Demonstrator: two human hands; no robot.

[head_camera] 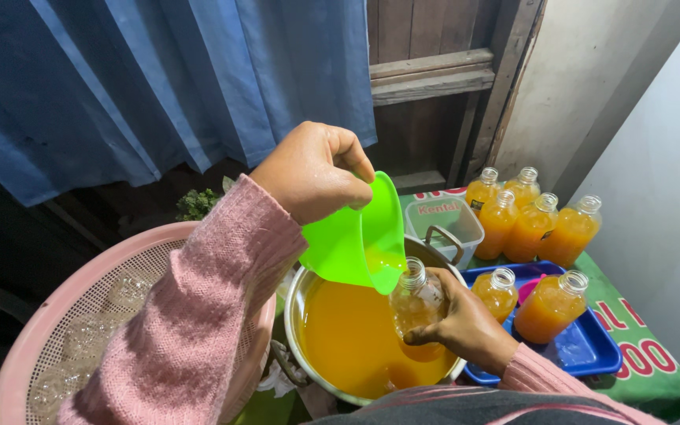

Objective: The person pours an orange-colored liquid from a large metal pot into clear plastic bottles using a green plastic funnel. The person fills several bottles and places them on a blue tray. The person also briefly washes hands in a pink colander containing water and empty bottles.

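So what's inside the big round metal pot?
The metal pot holds opaque orange liquid, nearly full. The right hand tilts a clear bottle above it. The pot's bottom is hidden.

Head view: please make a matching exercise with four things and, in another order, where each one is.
Things:
1. scoop
2. bottle
3. pot
4. basket

Places:
A. left of the pot
B. in the left hand
C. in the right hand, over the pot
D. under the scoop and bottle

Pairs: 1-B, 2-C, 3-D, 4-A
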